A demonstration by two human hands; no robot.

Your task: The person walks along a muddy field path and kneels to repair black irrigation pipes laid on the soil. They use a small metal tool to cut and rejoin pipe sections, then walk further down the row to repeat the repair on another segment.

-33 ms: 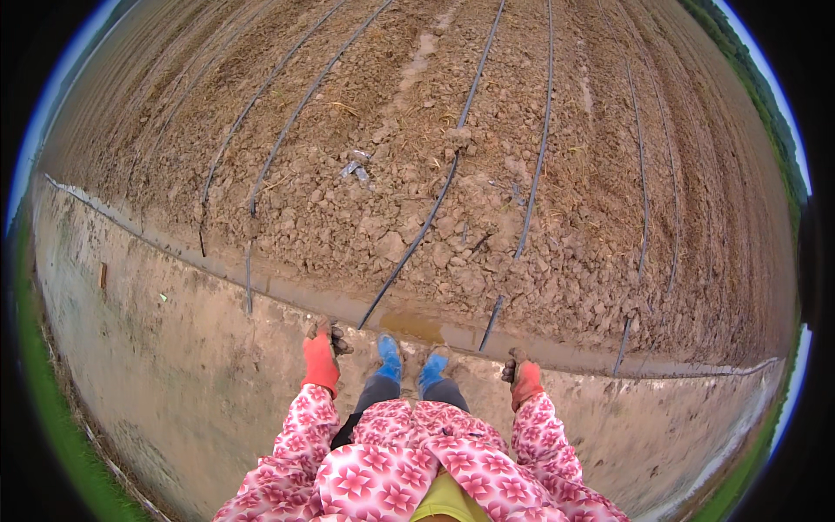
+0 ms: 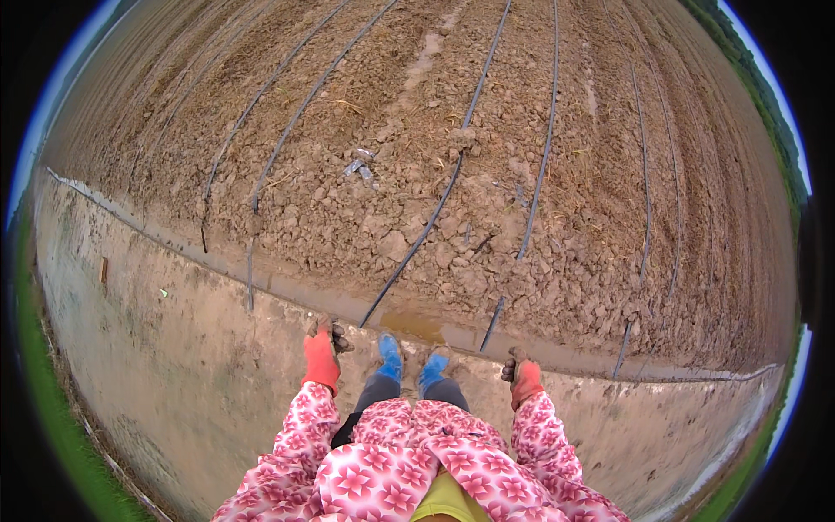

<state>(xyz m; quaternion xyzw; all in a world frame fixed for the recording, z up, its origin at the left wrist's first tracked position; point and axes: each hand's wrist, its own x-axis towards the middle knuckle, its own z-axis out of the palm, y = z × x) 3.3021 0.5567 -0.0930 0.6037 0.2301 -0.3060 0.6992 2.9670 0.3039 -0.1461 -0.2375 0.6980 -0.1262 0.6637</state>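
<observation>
My left hand (image 2: 323, 355), in an orange glove with muddy, darkened fingers, hangs beside my left leg. Its fingers are loosely curled and nothing shows in them. On the other side my right hand (image 2: 523, 380), gloved the same way, is curled with no visible object in it. Both hands are apart from the hoses. Nearest to the left hand, the end of a black hose (image 2: 376, 306) reaches over the muddy water channel. Another hose (image 2: 494, 322) ends at the channel, up and left of my right hand. Blue boots (image 2: 390, 355) are on my feet, on the pale strip.
A shallow water channel (image 2: 417, 326) separates the pale hard strip (image 2: 200, 365) from the cloddy brown field (image 2: 330, 209). Several thin black hoses run lengthwise across the soil. Crumpled clear plastic (image 2: 359, 165) lies among the clods. Green grass (image 2: 65, 418) borders the strip.
The field and hoses sit slightly farther right in the picture, a small shift of view. My hands and feet look the same.
</observation>
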